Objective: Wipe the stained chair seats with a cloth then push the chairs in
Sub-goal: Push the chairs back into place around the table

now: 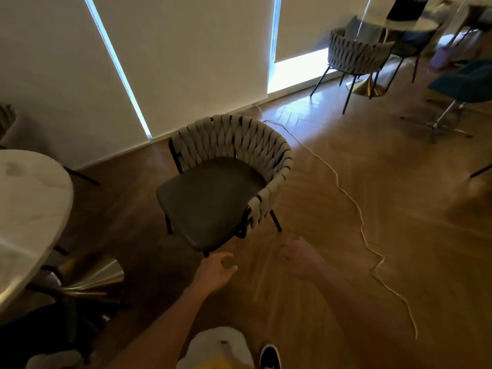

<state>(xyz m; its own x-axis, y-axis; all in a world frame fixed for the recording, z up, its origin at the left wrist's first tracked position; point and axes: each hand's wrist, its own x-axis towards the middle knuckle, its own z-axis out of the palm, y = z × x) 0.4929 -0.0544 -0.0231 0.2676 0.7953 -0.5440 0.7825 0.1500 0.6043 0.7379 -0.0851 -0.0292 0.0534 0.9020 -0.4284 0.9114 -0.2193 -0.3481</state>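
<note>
two bare hands reach out over the wooden floor [346, 235], neither holding anything. the left hand [217, 271] has loosely curled, relaxed fingers [229, 258] just short of the front corner of the nearest chair [221, 182], apart from it. the right hand [299, 258] is blurred; its fingers seem spread and slack above the floor, just beside the chair's near front leg, and how far they are bent is hard to tell.

the chair stands away from the round white table [29, 209], turned partly toward it. its seat [207, 201] is dark, smooth and padded; any stain is too faint to make out in the dim light. a curved back of grey woven straps wraps round the seat on a thin black frame.

the table has a shiny gold cone base [93, 275] at the left. a thin white cord [356, 209] snakes along the floor to the right of the chair. a second woven chair [356, 53] stands far off by another table near the window blinds [186, 62], with a teal chair [466, 81] at the right edge. a black shoe [270, 356] shows at the bottom.
</note>
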